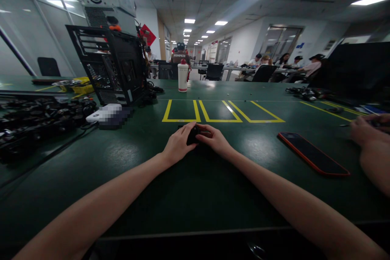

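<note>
A small black object (193,135) is between my two hands, just above or on the green tabletop (207,195). My left hand (179,142) wraps round its left side, fingers over the top and thumb below. From the right, my right hand (215,140) closes on it with fingers and thumb near its edge. What the object is cannot be made out, as the fingers cover much of it. Just beyond my hands lie yellow tape outlines (202,120).
An orange-edged phone (313,154) lies at the right, near another person's hands (370,134). A white bottle (183,76) stands at the back. Left are an open computer case (114,65), a white device (105,113) and a heap of black parts (36,124) with a cable.
</note>
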{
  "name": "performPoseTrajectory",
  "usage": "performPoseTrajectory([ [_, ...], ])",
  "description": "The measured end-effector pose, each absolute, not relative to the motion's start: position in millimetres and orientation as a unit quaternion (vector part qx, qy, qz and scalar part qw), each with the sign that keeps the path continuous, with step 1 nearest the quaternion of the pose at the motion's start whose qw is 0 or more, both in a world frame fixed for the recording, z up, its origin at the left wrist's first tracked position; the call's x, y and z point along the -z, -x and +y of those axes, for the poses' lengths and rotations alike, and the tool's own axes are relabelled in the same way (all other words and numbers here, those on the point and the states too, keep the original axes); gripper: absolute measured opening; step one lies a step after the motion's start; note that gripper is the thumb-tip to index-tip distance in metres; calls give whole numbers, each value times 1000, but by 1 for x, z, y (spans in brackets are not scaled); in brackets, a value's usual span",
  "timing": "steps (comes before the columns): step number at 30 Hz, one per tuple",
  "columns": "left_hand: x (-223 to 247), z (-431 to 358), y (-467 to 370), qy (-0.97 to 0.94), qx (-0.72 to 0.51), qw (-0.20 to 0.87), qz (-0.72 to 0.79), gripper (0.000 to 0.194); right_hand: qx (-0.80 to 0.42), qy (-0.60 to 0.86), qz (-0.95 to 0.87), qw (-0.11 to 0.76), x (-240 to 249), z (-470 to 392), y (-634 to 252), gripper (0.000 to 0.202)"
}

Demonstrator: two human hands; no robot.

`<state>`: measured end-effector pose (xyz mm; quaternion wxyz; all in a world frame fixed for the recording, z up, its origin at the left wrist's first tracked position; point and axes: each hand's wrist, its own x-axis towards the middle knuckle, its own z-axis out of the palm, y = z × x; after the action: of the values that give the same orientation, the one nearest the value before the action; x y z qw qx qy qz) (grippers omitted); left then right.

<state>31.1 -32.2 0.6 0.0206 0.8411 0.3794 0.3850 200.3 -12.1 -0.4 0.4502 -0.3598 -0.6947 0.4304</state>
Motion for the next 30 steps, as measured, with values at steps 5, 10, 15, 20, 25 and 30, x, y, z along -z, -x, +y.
performPoseTrajectory([
  [5,2,-28,-27,-833,-395,34,387,72,-433,363,-687,457,0,-13,-201,42],
  [10,1,-24,-24,-836,-380,63,391,72,-442,358,-687,452,0,-14,-204,43],
  [15,-1,-21,-24,-850,-365,55,376,70,-451,345,-690,449,0,-14,-204,43],
  [20,-2,-20,-24,-863,-359,28,354,74,-461,338,-687,449,-1,-15,-203,43],
  [25,-2,-19,-22,-862,-357,9,359,68,-478,344,-676,444,-3,-16,-201,40],
  [30,-1,-19,-21,-861,-355,3,365,66,-503,340,-659,444,-4,-17,-201,35],
])
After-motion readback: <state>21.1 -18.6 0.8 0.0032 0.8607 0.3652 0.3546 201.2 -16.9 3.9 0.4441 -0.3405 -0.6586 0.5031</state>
